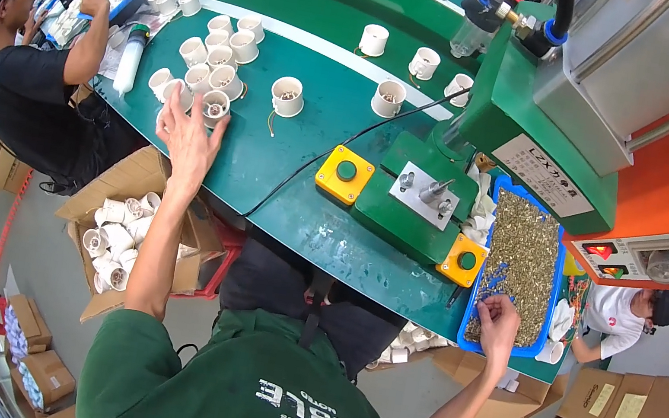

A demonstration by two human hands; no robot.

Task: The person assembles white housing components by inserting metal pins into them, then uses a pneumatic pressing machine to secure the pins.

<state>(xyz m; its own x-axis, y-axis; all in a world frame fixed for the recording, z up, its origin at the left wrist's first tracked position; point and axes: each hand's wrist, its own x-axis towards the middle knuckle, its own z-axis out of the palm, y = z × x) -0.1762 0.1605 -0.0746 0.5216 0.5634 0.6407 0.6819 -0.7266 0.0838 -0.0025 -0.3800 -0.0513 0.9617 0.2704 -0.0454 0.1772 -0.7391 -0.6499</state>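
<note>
My left hand point(190, 138) reaches to the near edge of a cluster of white cup-shaped parts. Its thumb and fingers lie on either side of one white cup point(215, 106), which has small metal pieces inside. More white cups point(220, 56) crowd just beyond, several with thin wires. My right hand point(498, 324) is over the near end of a blue tray point(466, 339) filled with small brass-coloured pieces point(521, 247). Its fingertips are pinched together; what they hold, if anything, is too small to make out. One white cup point(287, 97) stands alone right of the cluster.
Between my hands stands a green press point(537, 145) with a metal fixture point(424, 195) and two yellow button boxes point(345, 174) point(462, 260). A black cable point(306, 168) crosses the green table point(303, 239). A cardboard box of white parts point(103, 203) sits at left. Two people point(29, 95) point(619, 317) work nearby.
</note>
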